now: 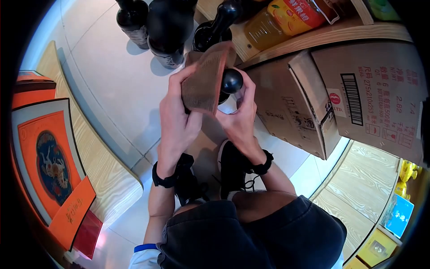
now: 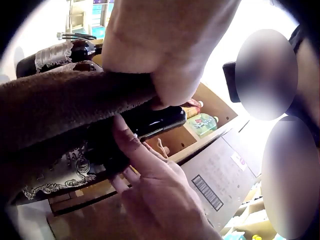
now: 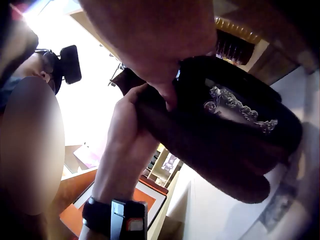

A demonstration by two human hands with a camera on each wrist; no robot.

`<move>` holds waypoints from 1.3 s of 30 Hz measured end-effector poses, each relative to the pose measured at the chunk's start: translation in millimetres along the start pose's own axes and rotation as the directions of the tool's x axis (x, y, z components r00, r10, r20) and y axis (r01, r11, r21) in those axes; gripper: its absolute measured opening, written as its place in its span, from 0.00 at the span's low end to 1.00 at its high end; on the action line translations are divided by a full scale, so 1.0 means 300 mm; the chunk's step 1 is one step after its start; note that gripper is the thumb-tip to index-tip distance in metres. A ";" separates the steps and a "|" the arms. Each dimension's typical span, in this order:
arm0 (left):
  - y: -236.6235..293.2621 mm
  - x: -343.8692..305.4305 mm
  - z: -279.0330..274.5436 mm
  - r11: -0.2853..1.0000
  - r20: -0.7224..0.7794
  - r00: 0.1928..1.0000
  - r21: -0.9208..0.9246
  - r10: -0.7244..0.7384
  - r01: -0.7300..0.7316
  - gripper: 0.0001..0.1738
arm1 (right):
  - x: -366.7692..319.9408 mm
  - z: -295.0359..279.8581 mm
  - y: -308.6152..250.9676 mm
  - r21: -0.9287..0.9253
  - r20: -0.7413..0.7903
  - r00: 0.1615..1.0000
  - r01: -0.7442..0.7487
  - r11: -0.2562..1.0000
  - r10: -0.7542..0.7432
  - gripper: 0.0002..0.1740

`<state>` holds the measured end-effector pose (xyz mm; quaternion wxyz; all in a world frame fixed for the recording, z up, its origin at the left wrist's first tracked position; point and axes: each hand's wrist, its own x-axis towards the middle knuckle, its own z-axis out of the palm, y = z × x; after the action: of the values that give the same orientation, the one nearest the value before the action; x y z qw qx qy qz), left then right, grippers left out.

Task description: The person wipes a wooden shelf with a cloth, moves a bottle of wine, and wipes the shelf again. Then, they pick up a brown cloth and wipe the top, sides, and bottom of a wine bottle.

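Both hands are around a dark wine bottle (image 1: 232,81) whose rounded black top points up toward the head camera. A brown cloth (image 1: 204,85) is draped along the bottle's left side. My left hand (image 1: 179,107) grips this cloth, its thumb below and its fingers partly hidden behind the fabric. My right hand (image 1: 239,121) holds the bottle by its upper part, fingers curled at the far side. In the left wrist view an ornate silver label (image 2: 65,170) shows on the bottle's body beneath the cloth. The right wrist view shows the cloth (image 3: 210,155) hanging alongside that label.
Several dark bottles (image 1: 168,40) stand on the tiled floor just beyond the hands. Cardboard cartons (image 1: 363,98) and a wooden shelf with a juice bottle (image 1: 268,27) are at the right. An orange framed box (image 1: 49,157) stands by a wooden ledge (image 1: 103,166) at the left.
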<state>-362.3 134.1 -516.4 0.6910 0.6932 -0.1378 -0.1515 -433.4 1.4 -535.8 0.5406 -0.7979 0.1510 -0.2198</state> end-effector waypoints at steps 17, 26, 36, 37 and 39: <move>-0.077 -0.060 -0.019 0.984 0.192 0.981 0.175 -0.013 -0.021 0.39 | 0.002 -0.012 0.000 0.025 0.005 0.999 -0.042 0.999 0.042 0.53; -0.123 -0.110 -0.003 0.829 0.162 0.913 0.383 0.374 -0.408 0.38 | 0.011 -0.006 0.021 0.072 0.002 0.999 0.033 0.997 -0.033 0.50; -0.095 -0.144 -0.014 0.688 0.202 0.898 0.585 0.390 -0.430 0.31 | 0.013 -0.008 0.022 0.037 0.023 0.996 0.081 0.996 -0.081 0.46; -0.094 -0.147 -0.015 0.687 0.201 0.898 0.585 0.391 -0.430 0.31 | 0.014 -0.009 0.014 0.026 0.034 0.997 0.076 0.997 -0.077 0.46; -0.095 -0.155 -0.016 0.654 0.201 0.896 0.624 0.395 -0.428 0.32 | 0.015 -0.011 0.011 0.014 0.045 0.996 0.072 0.997 -0.073 0.47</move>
<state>-403.6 157.4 -543.9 0.4172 0.8367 -0.3513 0.0505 -431.2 -4.7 -537.0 0.5406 -0.8042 0.1082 -0.2222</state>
